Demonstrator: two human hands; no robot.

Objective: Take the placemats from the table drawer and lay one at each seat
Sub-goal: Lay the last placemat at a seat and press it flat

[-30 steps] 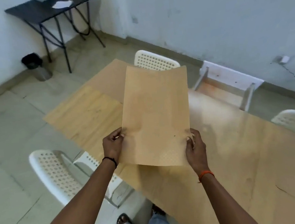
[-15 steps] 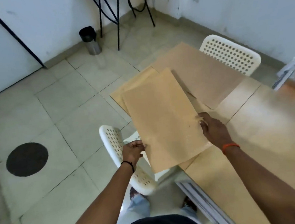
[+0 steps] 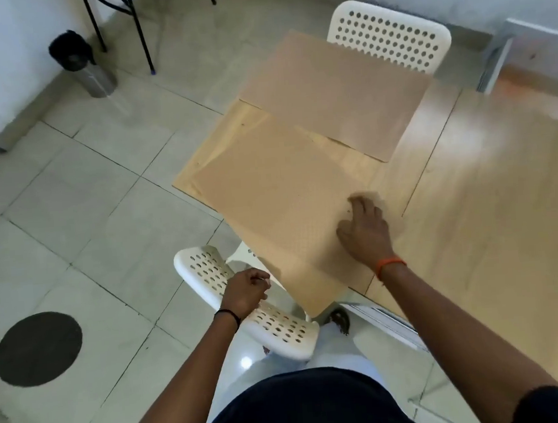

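A tan placemat [image 3: 280,204] lies on the near-left corner of the wooden table [image 3: 477,202], its near end hanging over the edge above a white perforated chair [image 3: 244,297]. My right hand [image 3: 364,231] rests flat on that mat's right side, fingers blurred. Over the chair back, my left hand [image 3: 245,292] has its fingers loosely curled just left of the mat's edge and holds nothing. A second placemat [image 3: 335,96] lies at the far corner in front of another white chair [image 3: 390,35].
A pulled-out white drawer [image 3: 521,42] sticks out from the table's far side. A metal bin [image 3: 87,67] and black table legs [image 3: 138,32] stand by the wall at top left. A black round mark [image 3: 38,348] is on the tiled floor.
The placemat came down from mid-air onto the table's near-left corner. My left hand let go of its edge, and my right hand moved onto its top. My view swung left and down.
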